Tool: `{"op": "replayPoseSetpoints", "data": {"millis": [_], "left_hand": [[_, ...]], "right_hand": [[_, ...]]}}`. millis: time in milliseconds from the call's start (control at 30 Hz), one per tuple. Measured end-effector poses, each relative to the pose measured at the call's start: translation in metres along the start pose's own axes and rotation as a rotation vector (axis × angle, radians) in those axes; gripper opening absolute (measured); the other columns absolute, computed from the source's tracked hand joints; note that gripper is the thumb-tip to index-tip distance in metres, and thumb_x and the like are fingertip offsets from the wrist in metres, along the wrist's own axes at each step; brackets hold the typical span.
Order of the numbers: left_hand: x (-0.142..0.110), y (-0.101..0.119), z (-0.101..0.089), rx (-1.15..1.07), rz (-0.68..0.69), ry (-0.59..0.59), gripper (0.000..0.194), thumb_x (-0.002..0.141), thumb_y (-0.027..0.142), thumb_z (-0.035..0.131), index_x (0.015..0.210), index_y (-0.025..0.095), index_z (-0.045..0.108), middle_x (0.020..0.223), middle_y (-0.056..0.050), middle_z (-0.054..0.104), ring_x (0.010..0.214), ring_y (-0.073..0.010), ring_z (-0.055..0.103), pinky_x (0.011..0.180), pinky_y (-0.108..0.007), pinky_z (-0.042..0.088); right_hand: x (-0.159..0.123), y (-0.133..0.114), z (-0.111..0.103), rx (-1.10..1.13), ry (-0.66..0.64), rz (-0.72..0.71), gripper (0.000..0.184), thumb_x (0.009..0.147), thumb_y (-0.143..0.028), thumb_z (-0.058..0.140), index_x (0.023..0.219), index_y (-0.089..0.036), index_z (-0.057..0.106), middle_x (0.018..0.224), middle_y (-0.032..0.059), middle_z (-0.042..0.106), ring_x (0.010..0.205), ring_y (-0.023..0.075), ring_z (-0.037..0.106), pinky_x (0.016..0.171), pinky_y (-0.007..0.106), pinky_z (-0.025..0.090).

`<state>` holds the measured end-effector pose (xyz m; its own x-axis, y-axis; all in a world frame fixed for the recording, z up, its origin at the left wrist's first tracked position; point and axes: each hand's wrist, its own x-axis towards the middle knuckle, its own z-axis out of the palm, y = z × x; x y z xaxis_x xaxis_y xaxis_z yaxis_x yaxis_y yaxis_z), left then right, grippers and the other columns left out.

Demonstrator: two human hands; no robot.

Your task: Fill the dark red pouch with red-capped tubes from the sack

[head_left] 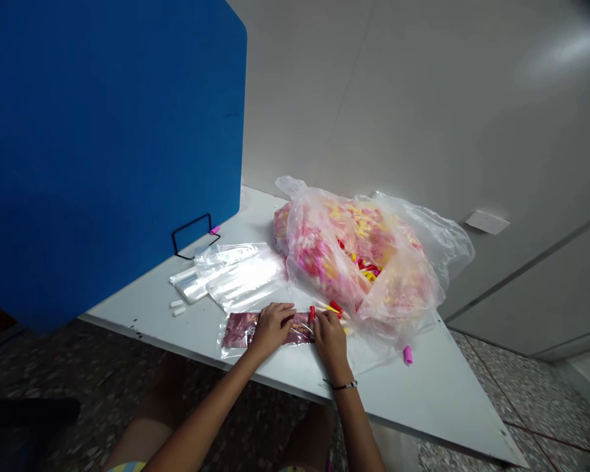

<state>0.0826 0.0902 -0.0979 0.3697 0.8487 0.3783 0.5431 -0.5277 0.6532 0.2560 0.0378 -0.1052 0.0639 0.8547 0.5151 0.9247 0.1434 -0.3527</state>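
A maroon printed card in a clear plastic bag (239, 331) lies flat near the table's front edge. My left hand (271, 330) rests across its middle, fingers bent together and gripping the bag. At the bag's right end is my right hand (330, 339), its fingers closed around a small red cap-like tube (312, 313). Part of that tube is hidden by the fingers. Just beyond my right hand lie another red tube (336, 307) and some thin yellow and white sticks.
A large translucent bag (324, 255) full of red, pink and yellow pieces stands behind my hands. Clear plastic sleeves (248, 272) are spread to the left, near two white tubes (178, 308). A blue partition (128, 144) borders the table's left. A pink tube (408, 354) lies right.
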Motion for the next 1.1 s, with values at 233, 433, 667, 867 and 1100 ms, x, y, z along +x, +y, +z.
{"op": "replayPoseSetpoints", "data": {"millis": [233, 433, 667, 867, 1100], "left_hand": [[-0.0002, 0.0000, 0.0000, 0.003, -0.008, 0.030, 0.032, 0.076, 0.011, 0.056, 0.103, 0.023, 0.067, 0.114, -0.004, 0.064, 0.106, -0.0218, 0.054, 0.093, -0.042, 0.042], [-0.0002, -0.0001, 0.0002, 0.013, 0.003, 0.015, 0.031, 0.076, 0.011, 0.056, 0.103, 0.023, 0.067, 0.113, -0.005, 0.064, 0.105, -0.0215, 0.054, 0.093, -0.042, 0.042], [-0.0005, 0.0012, 0.0002, -0.006, -0.024, 0.039, 0.030, 0.076, 0.010, 0.055, 0.101, 0.021, 0.068, 0.110, -0.004, 0.065, 0.104, -0.0214, 0.055, 0.093, -0.041, 0.042], [0.0009, -0.0007, 0.0015, -0.039, -0.028, 0.062, 0.031, 0.075, 0.008, 0.054, 0.100, 0.021, 0.068, 0.109, -0.004, 0.066, 0.103, -0.0209, 0.055, 0.092, -0.040, 0.043], [0.0013, -0.0004, 0.0010, -0.048, -0.035, 0.059, 0.030, 0.075, 0.007, 0.053, 0.100, 0.018, 0.068, 0.107, -0.005, 0.066, 0.102, -0.0213, 0.056, 0.092, -0.040, 0.043]], "right_hand": [[0.0005, 0.0009, -0.0018, 0.076, 0.045, -0.024, 0.030, 0.089, -0.025, 0.039, 0.112, -0.018, 0.058, 0.102, 0.0102, 0.062, 0.096, 0.0210, 0.055, 0.080, 0.035, 0.046], [0.0011, -0.0033, -0.0034, 0.050, -0.023, -0.132, 0.044, 0.087, -0.031, 0.047, 0.130, -0.019, 0.045, 0.123, 0.0094, 0.058, 0.115, 0.0271, 0.046, 0.097, 0.047, 0.034], [0.0007, -0.0047, -0.0022, 0.152, -0.024, -0.064, 0.026, 0.088, -0.018, 0.038, 0.103, -0.017, 0.059, 0.102, 0.0102, 0.061, 0.095, 0.0216, 0.053, 0.084, 0.038, 0.042], [-0.0009, -0.0020, 0.0004, 0.259, -0.002, -0.031, 0.023, 0.084, -0.011, 0.038, 0.086, -0.017, 0.060, 0.088, 0.0084, 0.058, 0.081, 0.0184, 0.055, 0.073, 0.032, 0.045], [0.0000, -0.0032, -0.0017, 0.372, 0.024, -0.080, 0.026, 0.083, -0.009, 0.037, 0.090, -0.018, 0.061, 0.090, 0.0076, 0.059, 0.083, 0.0170, 0.056, 0.074, 0.029, 0.047]]}}
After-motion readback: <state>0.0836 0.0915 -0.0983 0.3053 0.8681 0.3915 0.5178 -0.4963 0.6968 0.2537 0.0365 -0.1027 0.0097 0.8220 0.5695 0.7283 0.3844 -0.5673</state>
